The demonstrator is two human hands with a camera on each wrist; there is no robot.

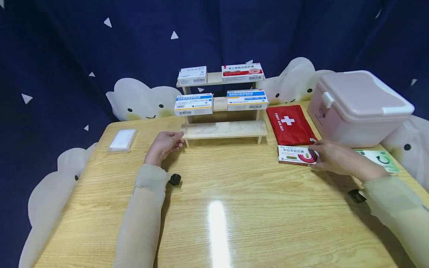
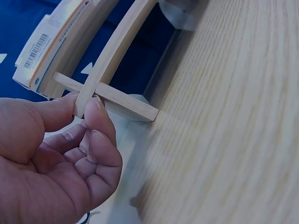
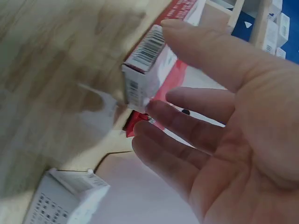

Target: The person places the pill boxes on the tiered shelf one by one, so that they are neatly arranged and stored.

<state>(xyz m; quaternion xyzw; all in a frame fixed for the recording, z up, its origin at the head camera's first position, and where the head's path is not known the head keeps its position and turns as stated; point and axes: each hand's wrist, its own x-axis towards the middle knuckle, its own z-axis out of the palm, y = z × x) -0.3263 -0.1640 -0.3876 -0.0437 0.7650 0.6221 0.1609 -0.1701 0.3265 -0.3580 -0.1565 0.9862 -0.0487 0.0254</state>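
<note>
The left hand point(image 1: 164, 146) pinches the left end of the lowest board of a three-tier wooden rack point(image 1: 222, 130), between thumb and forefinger. The right hand point(image 1: 338, 158) is set at the right end of a flat capsule box point(image 1: 292, 154), thumb and fingers to either side; I cannot tell whether the grip is closed. The box lies on the wooden table point(image 1: 191, 208), directly in front of a red first-aid pouch point(image 1: 291, 134). Right of the pouch: pink lidded case point(image 1: 352, 108), with a green-and-white box point(image 1: 380, 159) before it. Rack, top tier: white carton point(image 1: 192, 76), red-and-white carton point(image 1: 242, 73). Middle tier: two blue-and-white cartons point(image 1: 193, 104). Far left: white pack point(image 1: 123, 140).
</note>
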